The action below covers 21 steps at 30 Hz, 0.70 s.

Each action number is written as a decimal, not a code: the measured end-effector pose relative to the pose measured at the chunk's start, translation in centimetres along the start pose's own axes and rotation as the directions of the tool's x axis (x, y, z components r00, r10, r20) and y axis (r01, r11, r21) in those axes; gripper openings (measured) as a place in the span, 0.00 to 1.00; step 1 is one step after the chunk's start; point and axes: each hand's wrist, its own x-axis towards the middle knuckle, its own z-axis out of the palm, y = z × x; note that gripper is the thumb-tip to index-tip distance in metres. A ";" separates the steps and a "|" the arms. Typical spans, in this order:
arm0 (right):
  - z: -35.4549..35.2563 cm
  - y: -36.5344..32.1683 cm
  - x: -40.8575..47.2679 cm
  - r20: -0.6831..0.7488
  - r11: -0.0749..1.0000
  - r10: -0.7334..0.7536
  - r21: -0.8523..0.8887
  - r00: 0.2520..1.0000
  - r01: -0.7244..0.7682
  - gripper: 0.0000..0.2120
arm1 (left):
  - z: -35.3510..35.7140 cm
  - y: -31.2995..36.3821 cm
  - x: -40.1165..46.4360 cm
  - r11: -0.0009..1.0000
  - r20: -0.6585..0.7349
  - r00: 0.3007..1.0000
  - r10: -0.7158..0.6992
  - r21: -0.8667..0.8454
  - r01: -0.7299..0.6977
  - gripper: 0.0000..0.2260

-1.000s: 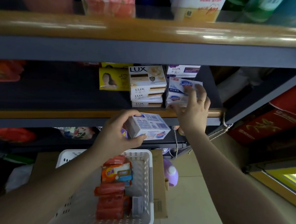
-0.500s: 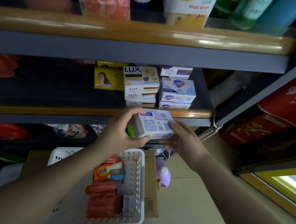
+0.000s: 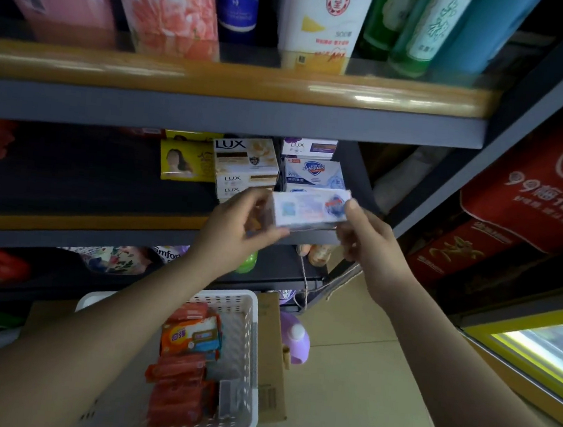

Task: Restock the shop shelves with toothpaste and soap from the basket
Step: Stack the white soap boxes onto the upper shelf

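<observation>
A white and blue soap box (image 3: pixel 308 209), blurred by motion, is held up in front of the middle shelf (image 3: pixel 100 220). My left hand (image 3: pixel 234 226) grips its left end and my right hand (image 3: pixel 364 235) grips its right end. Just behind it on the shelf stands a stack of matching Safeguard soap boxes (image 3: pixel 315 173), with a stack of LUX soap boxes (image 3: pixel 244 161) to its left. Below, a white basket (image 3: pixel 246 351) holds several orange and red soap packs (image 3: pixel 186 369).
A yellow box (image 3: pixel 185 162) leans left of the LUX stack. Tall bottles and refill pouches (image 3: pixel 312 20) fill the top shelf. The basket rests on a cardboard box (image 3: pixel 273 357); a purple bottle (image 3: pixel 295 338) stands on the tiled floor. Red cartons (image 3: pixel 513 218) are stacked at right.
My right hand left the shelf stack and came to the soap box in my left hand. Both hands have now raised it to shelf level, with its long side turned toward me.
</observation>
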 end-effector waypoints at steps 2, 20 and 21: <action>-0.4 0.1 0.2 0.060 0.986 -0.099 -0.127 0.993 0.106 0.09 | 0.2 0.7 0.2 0.939 0.059 0.976 -0.212 -0.264 0.220 0.09; 0.5 -2.4 6.0 -0.264 0.989 0.023 0.148 0.964 0.017 0.11 | 1.2 0.6 2.9 0.863 0.031 0.986 0.165 0.478 -0.160 0.20; 0.7 -2.5 6.3 -0.238 0.989 0.045 0.147 0.970 -0.010 0.10 | 1.4 1.0 3.1 0.894 0.078 0.990 0.114 0.427 -0.137 0.23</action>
